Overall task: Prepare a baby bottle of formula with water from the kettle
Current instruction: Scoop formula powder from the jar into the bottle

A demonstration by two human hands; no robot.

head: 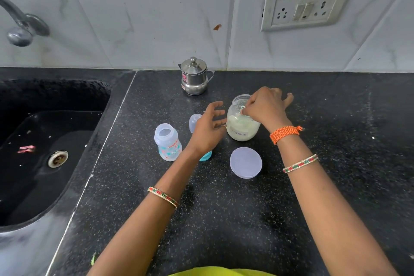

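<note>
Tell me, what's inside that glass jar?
The jar holds pale powder, and the right hand dips a white scoop into it. The scoop's bowl is hidden.

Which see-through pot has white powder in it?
The jar under the right hand. It holds white powder; the bottle beside it looks empty.

Counts: 1 steel kettle (195, 76) at 12 o'clock on the counter. 1 open baby bottle (168, 142), 9 o'clock of the 1 formula jar (242, 122). 1 clear bottle cap (195, 122), 1 teal ring (205, 156), 1 round lid (245, 162) at 6 o'clock. 2 hands, 3 bangles, 1 orange thread band (284, 133).
</note>
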